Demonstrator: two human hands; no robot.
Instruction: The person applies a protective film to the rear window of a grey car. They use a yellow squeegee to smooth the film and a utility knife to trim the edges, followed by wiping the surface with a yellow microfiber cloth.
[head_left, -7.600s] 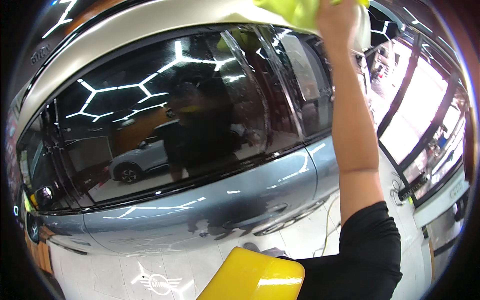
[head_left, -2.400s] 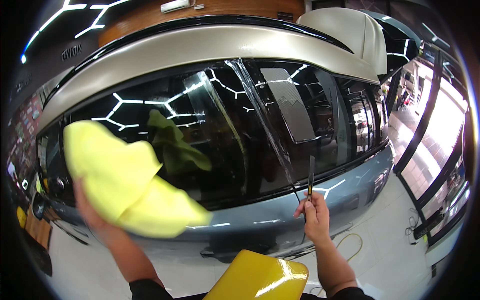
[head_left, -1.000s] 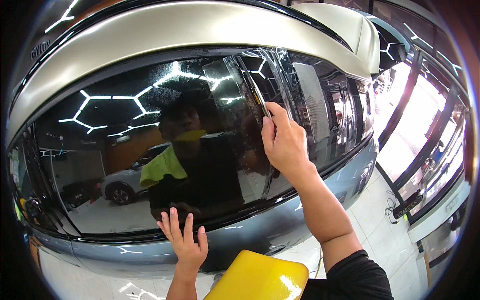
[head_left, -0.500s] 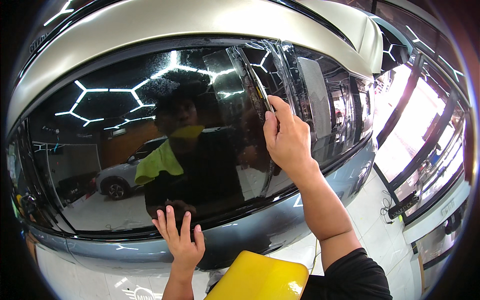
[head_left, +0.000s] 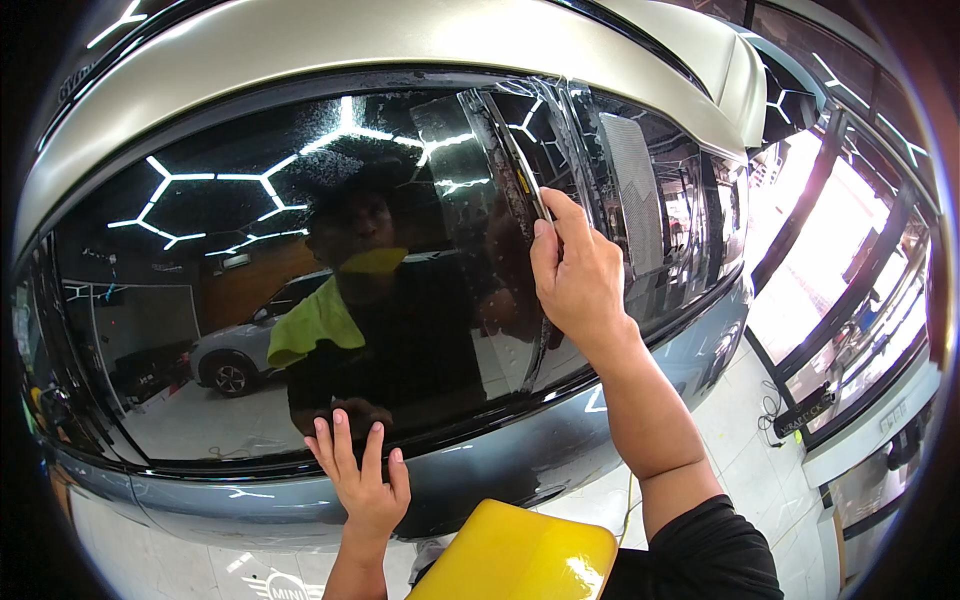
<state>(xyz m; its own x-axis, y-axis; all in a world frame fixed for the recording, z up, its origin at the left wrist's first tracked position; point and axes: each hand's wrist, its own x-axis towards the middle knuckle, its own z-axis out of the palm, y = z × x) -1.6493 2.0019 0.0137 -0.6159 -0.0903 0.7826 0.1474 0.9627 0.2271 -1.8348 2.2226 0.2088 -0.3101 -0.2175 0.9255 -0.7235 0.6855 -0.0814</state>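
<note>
In front of me is a dark, glossy car side window (head_left: 230,330) with film over it. My right hand (head_left: 580,265) is closed, thumb and forefinger pinching a slim, long tool with a silvery edge and a yellow mark (head_left: 522,170); its exact kind is unclear. The tool lies slanting along the dark upright strip that divides the glass. Loose, wrinkled clear film (head_left: 575,130) stands beside it. My left hand (head_left: 362,475) rests with fingers spread on the window's lower edge, holding nothing. A yellow flat squeegee (head_left: 520,555) juts in at the bottom, held by neither hand.
The grey-blue door panel (head_left: 480,480) curves below the window, and the pale satin roof (head_left: 400,45) runs above. A side mirror (head_left: 785,95) sticks out at far right. Beyond are white floor tiles (head_left: 740,470), a dark bar with a cable (head_left: 805,410) and glass doors (head_left: 830,230).
My right hand and the slim tool have shifted very slightly to the right. The left hand stays in place.
</note>
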